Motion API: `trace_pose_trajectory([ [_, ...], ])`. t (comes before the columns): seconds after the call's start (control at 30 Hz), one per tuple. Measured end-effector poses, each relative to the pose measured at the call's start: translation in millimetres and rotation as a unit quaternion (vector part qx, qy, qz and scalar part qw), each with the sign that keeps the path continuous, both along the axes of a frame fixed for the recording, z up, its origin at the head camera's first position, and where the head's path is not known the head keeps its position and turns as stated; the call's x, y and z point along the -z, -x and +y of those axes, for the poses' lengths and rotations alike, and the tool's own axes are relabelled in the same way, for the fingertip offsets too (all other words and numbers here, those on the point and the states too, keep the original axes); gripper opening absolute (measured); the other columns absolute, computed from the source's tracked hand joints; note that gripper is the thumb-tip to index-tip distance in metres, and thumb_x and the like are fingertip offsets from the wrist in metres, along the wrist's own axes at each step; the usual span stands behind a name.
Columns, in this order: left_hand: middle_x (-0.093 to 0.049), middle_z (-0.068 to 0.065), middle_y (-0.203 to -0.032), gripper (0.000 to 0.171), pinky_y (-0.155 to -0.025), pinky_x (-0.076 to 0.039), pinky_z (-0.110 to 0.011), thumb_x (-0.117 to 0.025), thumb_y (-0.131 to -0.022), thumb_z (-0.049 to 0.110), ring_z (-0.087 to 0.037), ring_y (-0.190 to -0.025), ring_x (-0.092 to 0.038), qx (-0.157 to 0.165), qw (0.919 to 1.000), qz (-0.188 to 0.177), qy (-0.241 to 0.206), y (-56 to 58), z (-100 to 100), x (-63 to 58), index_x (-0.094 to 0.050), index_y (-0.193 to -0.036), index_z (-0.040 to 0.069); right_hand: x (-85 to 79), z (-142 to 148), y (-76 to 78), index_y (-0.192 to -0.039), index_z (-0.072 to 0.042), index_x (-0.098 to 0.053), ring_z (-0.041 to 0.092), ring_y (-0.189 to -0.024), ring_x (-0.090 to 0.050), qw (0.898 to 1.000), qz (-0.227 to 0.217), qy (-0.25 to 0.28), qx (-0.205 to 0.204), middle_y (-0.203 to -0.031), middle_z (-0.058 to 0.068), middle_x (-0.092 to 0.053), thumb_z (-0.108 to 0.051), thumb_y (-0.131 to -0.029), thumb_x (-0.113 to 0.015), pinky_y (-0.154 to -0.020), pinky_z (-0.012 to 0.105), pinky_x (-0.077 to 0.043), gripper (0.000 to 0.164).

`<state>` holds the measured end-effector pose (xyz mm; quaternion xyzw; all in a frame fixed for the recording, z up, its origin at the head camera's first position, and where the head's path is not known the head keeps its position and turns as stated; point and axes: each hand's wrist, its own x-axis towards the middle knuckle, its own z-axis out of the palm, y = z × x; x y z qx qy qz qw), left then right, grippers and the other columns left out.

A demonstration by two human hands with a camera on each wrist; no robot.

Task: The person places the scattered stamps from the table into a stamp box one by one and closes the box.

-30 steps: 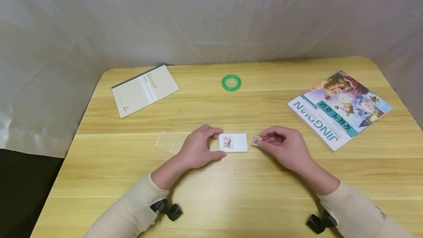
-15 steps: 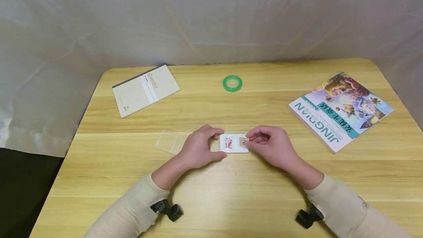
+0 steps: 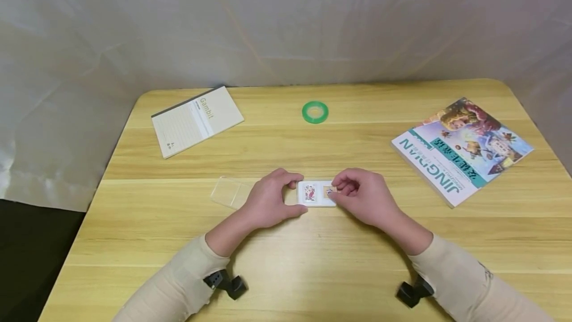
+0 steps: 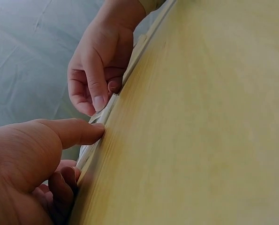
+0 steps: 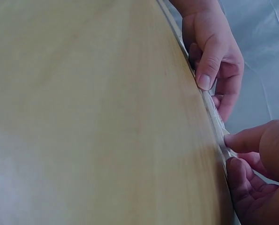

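Observation:
In the head view my left hand [image 3: 268,200] grips the left end of a small flat white case [image 3: 320,201] between thumb and fingers. A small picture [image 3: 310,193], red and white like a stamp, lies in the case's left half. My right hand [image 3: 368,198] pinches a small stamp-like square [image 3: 327,192] with a tan border over the right half; its right part is covered by the fingertips. Whether it lies flat in the case I cannot tell. Both wrist views show the case only edge-on, a thin white strip [image 4: 110,107] low on the table.
A clear plastic cover [image 3: 225,193] lies left of the case, partly behind the left hand. Farther back are a notebook [image 3: 196,120], a green tape roll [image 3: 315,112] and a thick picture book [image 3: 462,150] at right. A pale curtain [image 3: 286,24] hangs behind the table [image 3: 286,272].
My right hand has moved left, bringing the tan-bordered square from beside the case to over its right half. The left hand has stayed on the case.

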<state>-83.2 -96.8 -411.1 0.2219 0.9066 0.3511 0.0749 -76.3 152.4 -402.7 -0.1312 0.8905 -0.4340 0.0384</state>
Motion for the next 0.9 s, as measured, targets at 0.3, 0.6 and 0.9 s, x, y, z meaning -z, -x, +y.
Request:
trace_pose_trajectory([
  [0.3,-0.055,0.007,-0.094,0.063,-0.069,-0.044,-0.030,-0.091,-0.071,0.032,-0.011,-0.079,-0.050,-0.001,1.0000,-0.003,0.002,0.2,-0.1,0.0,-0.067,-0.126,0.011,-3.0,-2.3,0.1,-0.089,-0.010,-0.072,0.014,-0.068,-0.059,1.000,-0.001,-0.030,0.000,-0.076,-0.004,-0.063,-0.013,-0.081,-0.083,-0.062,0.030,-0.051,0.014],
  [0.6,-0.055,0.007,-0.094,0.063,-0.065,-0.042,-0.029,-0.091,-0.071,0.032,-0.010,-0.074,-0.048,-0.001,1.0000,-0.003,0.000,0.4,-0.2,0.0,-0.067,-0.125,0.011,-3.9,-3.3,-1.4,-0.092,-0.008,-0.074,0.014,-0.071,-0.058,1.000,-0.008,-0.029,0.007,-0.080,-0.002,-0.064,-0.012,-0.082,-0.082,-0.065,0.030,-0.050,0.013],
  [0.9,-0.055,0.007,-0.094,0.063,-0.064,-0.042,-0.029,-0.091,-0.071,0.031,-0.011,-0.074,-0.047,0.000,1.0000,-0.001,0.000,0.4,0.2,0.0,-0.067,-0.125,0.011,-3.9,1.4,-0.5,-0.099,-0.008,-0.075,0.016,-0.073,-0.059,1.000,-0.004,0.008,-0.005,-0.085,0.000,-0.065,-0.014,-0.080,-0.085,-0.063,0.028,-0.051,0.023],
])
